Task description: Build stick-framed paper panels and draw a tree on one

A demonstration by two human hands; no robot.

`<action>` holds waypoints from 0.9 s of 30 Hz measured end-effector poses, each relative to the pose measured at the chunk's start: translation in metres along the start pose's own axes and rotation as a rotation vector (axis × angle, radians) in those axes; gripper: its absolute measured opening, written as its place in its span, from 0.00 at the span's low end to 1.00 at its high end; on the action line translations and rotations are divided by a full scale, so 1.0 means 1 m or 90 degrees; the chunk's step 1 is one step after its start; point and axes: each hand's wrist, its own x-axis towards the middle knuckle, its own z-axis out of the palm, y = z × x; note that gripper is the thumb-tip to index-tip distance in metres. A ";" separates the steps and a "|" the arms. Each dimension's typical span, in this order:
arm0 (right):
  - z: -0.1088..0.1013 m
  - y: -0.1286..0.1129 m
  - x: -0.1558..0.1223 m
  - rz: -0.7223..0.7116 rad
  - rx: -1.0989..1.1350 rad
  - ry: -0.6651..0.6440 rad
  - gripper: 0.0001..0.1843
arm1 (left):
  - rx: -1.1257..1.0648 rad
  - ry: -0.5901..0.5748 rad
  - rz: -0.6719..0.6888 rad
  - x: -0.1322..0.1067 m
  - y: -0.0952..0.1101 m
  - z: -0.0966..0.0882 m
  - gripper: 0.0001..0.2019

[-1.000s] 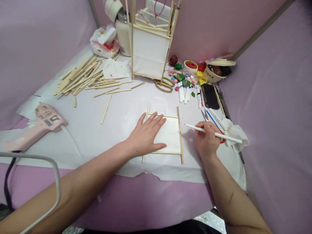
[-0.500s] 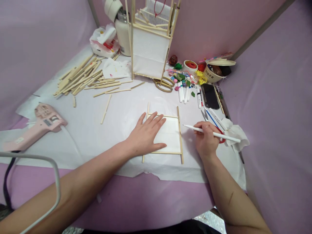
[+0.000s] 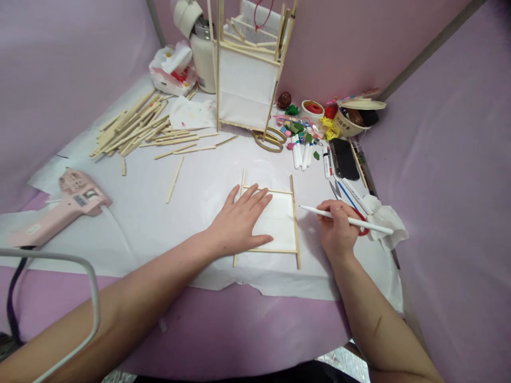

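In the head view, the left hand lies flat, fingers fanned wide and thumb apart from them, pressed on the left part of a flat stick frame. The frame, on a white sheet in front of the person, is four thin wooden rods whose ends run past the corners, around a smooth white panel. The right hand, to the right of the frame, is curled around a slim white pen; its tip points at the frame's right rod and stops just beside it (whether it touches the sheet, I cannot tell).

Beyond the frame stands a tall stick structure with a pale, fabric-like side, a red cord loop near its top. Gold-handled scissors lie between that structure and the frame. Left of the frame and farther back is a loose heap of wooden sticks, pale and straight; farther left of the frame rests a pink glue gun, rounded and apparently plastic. Right of the frame, past the pen hand, lies a crumpled, soft white tissue; a dark, glossy phone is farther back on that side.
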 end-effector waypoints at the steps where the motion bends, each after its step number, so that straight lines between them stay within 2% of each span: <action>1: 0.000 0.000 0.000 -0.004 0.009 -0.001 0.12 | 0.001 -0.002 0.000 0.000 0.000 0.000 0.41; 18: -0.001 0.002 0.000 -0.004 0.014 -0.013 0.12 | 0.000 0.004 0.004 0.000 -0.002 0.003 0.43; 23: -0.001 0.002 0.000 -0.010 0.013 -0.019 0.12 | -0.051 0.056 -0.023 0.000 -0.003 0.004 0.43; 27: -0.001 0.002 0.000 -0.008 0.000 -0.022 0.13 | -0.161 0.141 -0.064 0.002 -0.006 0.003 0.35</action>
